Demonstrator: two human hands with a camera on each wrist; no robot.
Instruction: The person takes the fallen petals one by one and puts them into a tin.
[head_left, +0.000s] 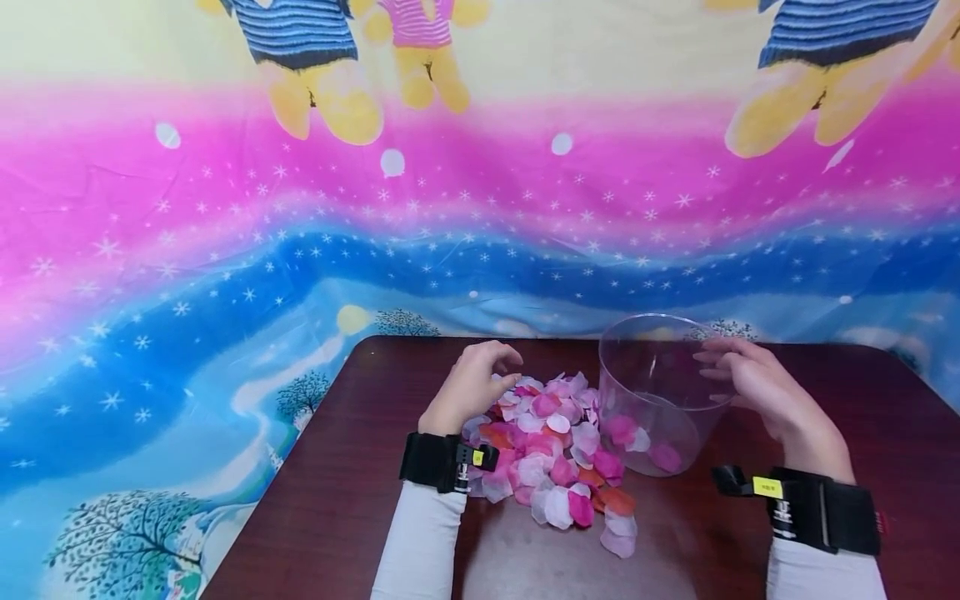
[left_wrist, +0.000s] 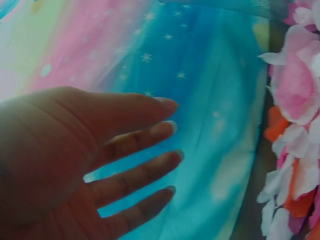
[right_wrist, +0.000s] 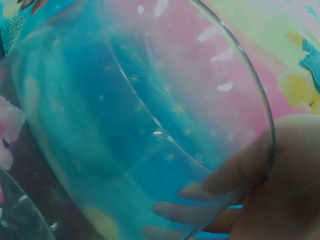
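Observation:
A heap of pink, white and orange artificial flower petals lies on the dark wooden table. My left hand hovers at the heap's far left side, thumb and fingers loosely bent and apart; in the left wrist view nothing is between them. Right of the heap is a clear plastic bucket, with a few petals showing through its lower wall. Beside its right rim is my right hand, fingers spread and relaxed. In the right wrist view those fingers show through the clear wall; whether they touch it I cannot tell.
Behind the table hangs a printed cloth with bears, snowflakes and trees, close to the far table edge. A few petals lie at the heap's near right. Both wrists wear black straps with small cameras.

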